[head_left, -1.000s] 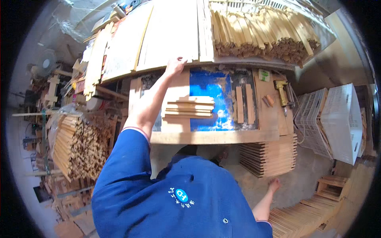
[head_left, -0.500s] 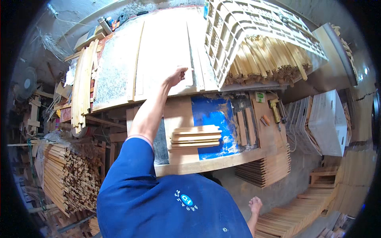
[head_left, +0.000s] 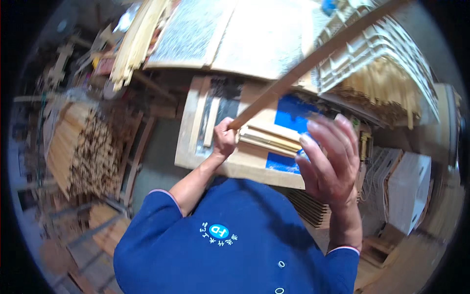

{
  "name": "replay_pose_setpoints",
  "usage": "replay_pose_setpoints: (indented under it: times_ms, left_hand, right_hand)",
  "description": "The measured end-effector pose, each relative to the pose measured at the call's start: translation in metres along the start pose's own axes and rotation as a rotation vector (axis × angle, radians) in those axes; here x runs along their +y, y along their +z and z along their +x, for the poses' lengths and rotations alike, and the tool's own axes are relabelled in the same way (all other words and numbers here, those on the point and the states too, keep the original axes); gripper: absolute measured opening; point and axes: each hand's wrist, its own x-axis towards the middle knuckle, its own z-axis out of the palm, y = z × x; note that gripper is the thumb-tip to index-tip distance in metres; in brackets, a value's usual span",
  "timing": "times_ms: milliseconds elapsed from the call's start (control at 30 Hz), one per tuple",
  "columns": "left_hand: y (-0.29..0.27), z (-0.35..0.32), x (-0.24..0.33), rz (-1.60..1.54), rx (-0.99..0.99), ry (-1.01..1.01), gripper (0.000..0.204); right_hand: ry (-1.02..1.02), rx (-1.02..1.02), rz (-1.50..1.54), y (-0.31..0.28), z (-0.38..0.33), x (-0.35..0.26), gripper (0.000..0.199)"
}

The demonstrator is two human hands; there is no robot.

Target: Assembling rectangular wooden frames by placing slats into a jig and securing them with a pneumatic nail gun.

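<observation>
My left hand [head_left: 225,139] is closed around the lower end of a long brown wooden strip [head_left: 303,72]. The strip slants up and to the right across the view, over the bench toward the white slatted crate. My right hand [head_left: 334,164], slightly blurred, is raised to the right with its fingers apart and nothing in it. Between my hands, a small stack of pale wooden strips [head_left: 270,140] lies on the wooden workbench [head_left: 245,158], partly over its blue patch [head_left: 289,111]. The right hand covers the right end of that stack.
Behind the bench is a pale tabletop [head_left: 267,39]. Far right, a white slatted crate [head_left: 387,36] holds many strips [head_left: 387,81]. A large bundle of strips [head_left: 93,152] stands at left, long strips [head_left: 139,39] lie upper left, and a white crate [head_left: 411,191] is at right.
My left hand has come back from the pale tabletop and now grips a long wooden strip. My right hand has risen from low right to beside the bench. The view has shifted.
</observation>
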Motion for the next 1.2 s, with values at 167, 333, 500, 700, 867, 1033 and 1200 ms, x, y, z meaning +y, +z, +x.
replay_pose_setpoints:
  times_ms: [167, 333, 500, 700, 867, 1033, 1200]
  left_hand:
    - [-0.024, -0.045, -0.018, 0.342, -0.026, 0.160, 0.013]
    - [-0.036, -0.069, -0.056, 0.553, -0.216, 0.096, 0.013]
    - [-0.038, -0.075, -0.066, 0.384, -0.195, 0.237, 0.021]
    - [-0.060, -0.045, -0.051, 0.274, -0.234, 0.149, 0.018]
    - [-0.100, 0.057, -0.043, 0.282, 0.055, 0.001, 0.013]
    - [-0.128, 0.211, -0.032, 0.535, 0.090, 0.017, 0.030]
    - [-0.090, 0.338, -0.046, 0.640, -0.221, -0.170, 0.039]
  right_hand:
    - [0.074, -0.443, -0.289, 0.054, 0.001, 0.009, 0.047]
    - [0.305, -0.815, -0.105, 0.119, -0.141, 0.054, 0.027]
    - [0.466, -0.811, 0.091, 0.187, -0.218, 0.049, 0.020]
    - [0.614, -0.782, 0.233, 0.217, -0.252, 0.049, 0.026]
    - [0.583, -0.462, 0.109, 0.244, -0.283, 0.007, 0.026]
    - [0.652, -0.634, -0.106, 0.243, -0.279, -0.035, 0.073]
    - [0.692, -0.802, -0.088, 0.244, -0.290, -0.036, 0.088]
